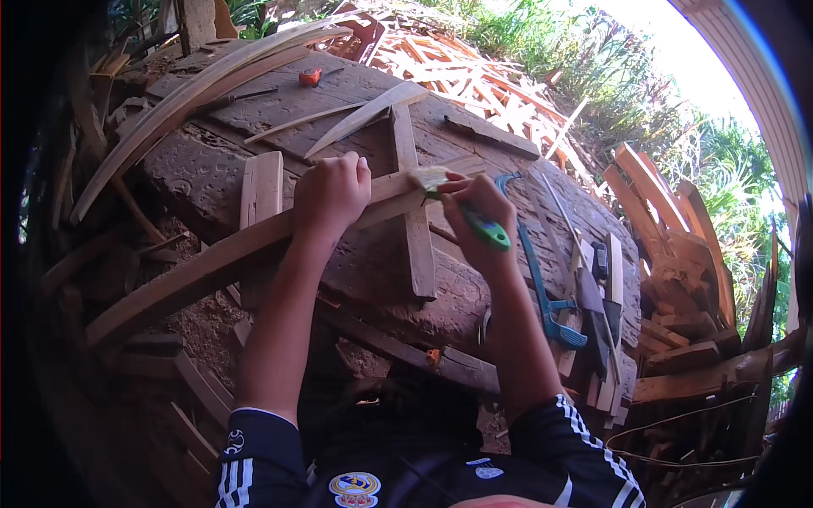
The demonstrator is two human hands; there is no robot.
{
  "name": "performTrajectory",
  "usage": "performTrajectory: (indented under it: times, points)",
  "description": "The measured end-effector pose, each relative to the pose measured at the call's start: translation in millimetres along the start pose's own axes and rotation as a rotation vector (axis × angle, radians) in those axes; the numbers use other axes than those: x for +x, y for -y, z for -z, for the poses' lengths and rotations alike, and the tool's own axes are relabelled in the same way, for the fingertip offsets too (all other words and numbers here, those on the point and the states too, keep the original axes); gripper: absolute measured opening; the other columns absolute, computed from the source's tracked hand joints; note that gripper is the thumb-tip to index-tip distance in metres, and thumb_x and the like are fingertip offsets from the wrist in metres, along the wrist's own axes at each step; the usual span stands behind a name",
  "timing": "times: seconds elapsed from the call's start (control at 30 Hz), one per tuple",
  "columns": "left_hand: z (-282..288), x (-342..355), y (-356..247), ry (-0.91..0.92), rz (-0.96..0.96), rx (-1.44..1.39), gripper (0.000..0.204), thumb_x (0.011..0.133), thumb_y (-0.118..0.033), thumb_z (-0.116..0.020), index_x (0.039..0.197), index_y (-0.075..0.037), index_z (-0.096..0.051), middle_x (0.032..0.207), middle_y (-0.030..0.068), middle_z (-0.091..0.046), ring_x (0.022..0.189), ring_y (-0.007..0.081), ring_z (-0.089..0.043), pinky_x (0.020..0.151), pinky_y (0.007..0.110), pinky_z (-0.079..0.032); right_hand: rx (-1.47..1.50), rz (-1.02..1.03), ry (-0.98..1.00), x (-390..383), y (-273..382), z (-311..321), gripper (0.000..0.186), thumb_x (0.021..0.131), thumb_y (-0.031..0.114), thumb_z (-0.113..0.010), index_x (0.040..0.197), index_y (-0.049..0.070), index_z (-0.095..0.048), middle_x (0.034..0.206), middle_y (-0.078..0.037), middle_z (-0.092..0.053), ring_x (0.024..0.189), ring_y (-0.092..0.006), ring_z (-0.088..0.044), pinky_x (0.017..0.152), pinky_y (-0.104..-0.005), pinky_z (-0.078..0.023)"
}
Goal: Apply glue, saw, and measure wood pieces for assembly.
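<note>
Long wooden beam point(212, 254) slants over the near left part of the workbench, near end past the edge, far end at bench middle. Workbench point(461, 284): thick, rough, dark wood. Curved planks point(161, 114) along its left side. Narrow board point(417, 254) runs crosswise under the beam. Blue clamp point(563, 333) lies on the right side, well apart from the beam. Left hand point(333, 193) fisted, fingers pressed together, against the beam; can't tell if they wrap it. Right hand point(478, 203) has fingers closed round a green-handled brush point(489, 230), bristles at the beam's far end; contact can't be told. Small red-orange tape measure point(311, 77) near the bench's far edge.
</note>
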State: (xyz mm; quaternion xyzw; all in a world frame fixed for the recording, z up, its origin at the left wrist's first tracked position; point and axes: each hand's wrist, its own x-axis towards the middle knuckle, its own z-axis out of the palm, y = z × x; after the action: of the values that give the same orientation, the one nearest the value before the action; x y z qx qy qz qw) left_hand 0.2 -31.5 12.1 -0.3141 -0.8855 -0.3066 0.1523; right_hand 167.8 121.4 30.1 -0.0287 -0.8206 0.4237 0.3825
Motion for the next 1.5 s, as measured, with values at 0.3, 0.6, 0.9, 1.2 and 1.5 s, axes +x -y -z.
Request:
performTrajectory:
  times: [0.3, 0.6, 0.9, 1.2, 1.5]
  points:
    - [24, 4, -18, 0.368, -0.123, -0.05, 0.051, 0.083, -0.058, -0.066, 0.096, -0.009, -0.075, 0.093, 0.0197, -0.073, 0.09, 0.0356, -0.072, 0.081, 0.047, -0.058, -0.14, -0.025, -0.3, -9, -22, 27, 0.013, 0.089, 0.004, -0.072, 0.086, -0.002, -0.061, 0.094, -0.017, -0.076, 0.101, -0.0212, -0.072, 0.085, -0.0332, -0.057]
    - [16, 20, 7, 0.444, -0.184, -0.153, 0.049, 0.08, -0.048, -0.07, 0.106, -0.008, -0.075, 0.1, 0.0191, -0.073, 0.095, 0.0348, -0.071, 0.086, 0.044, -0.055, -0.056, -0.045, -0.248, -14, -12, 5, 0.015, 0.09, 0.004, -0.074, 0.084, 0.0, -0.061, 0.091, -0.014, -0.076, 0.075, -0.0121, -0.07, 0.061, -0.0253, -0.053]
    - [8, 35, 4, 0.477, -0.179, -0.215, 0.044, 0.082, -0.049, -0.067, 0.099, -0.01, -0.077, 0.086, 0.0183, -0.072, 0.084, 0.0334, -0.072, 0.076, 0.042, -0.055, -0.207, 0.146, -0.366, -19, -37, -8, 0.023, 0.085, 0.012, -0.081, 0.083, 0.003, -0.059, 0.074, -0.01, -0.064, 0.065, -0.0192, -0.064, 0.057, -0.0318, -0.048]
    - [10, 35, 20, 0.433, -0.255, -0.182, 0.041, 0.086, -0.045, -0.065, 0.094, -0.007, -0.076, 0.079, 0.0207, -0.07, 0.079, 0.0377, -0.07, 0.072, 0.044, -0.054, -0.141, -0.023, -0.359, -10, -36, 1, 0.019, 0.086, 0.016, -0.081, 0.085, 0.004, -0.066, 0.075, -0.009, -0.066, 0.069, -0.0209, -0.064, 0.063, -0.034, -0.05]
    - [11, 35, 12, 0.475, -0.247, -0.185, 0.038, 0.086, -0.043, -0.065, 0.095, -0.008, -0.076, 0.081, 0.0206, -0.07, 0.079, 0.0373, -0.07, 0.071, 0.044, -0.055, 0.013, 0.089, -0.252, -1, -18, -12, 0.017, 0.083, 0.012, -0.082, 0.085, 0.004, -0.067, 0.079, -0.008, -0.067, 0.07, -0.0191, -0.065, 0.062, -0.032, -0.05]
